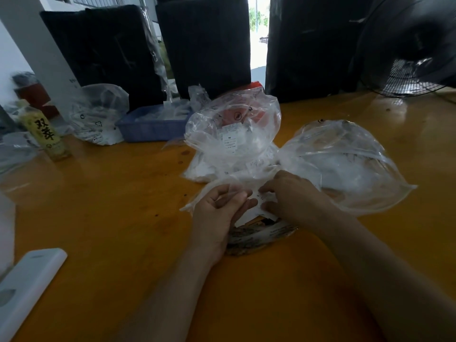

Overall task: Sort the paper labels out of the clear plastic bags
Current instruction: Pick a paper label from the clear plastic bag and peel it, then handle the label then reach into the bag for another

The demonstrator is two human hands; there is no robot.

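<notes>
The left hand (217,208) pinches the small clear bag (222,191); the right hand (286,193) (fingers curled) grips the paper label (256,206) just beside it.

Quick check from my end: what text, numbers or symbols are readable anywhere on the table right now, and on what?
"双" over a second character too blurred to be sure of: yellow bottle.
"M": white paper label inside the middle clear bag; the lines under it are too small to read.
Round printed symbol, unreadable: same bag, upper part.
Triangle recycling mark: left clear bag.
Print on the paper under the left hand and right hand: blurred.
</notes>
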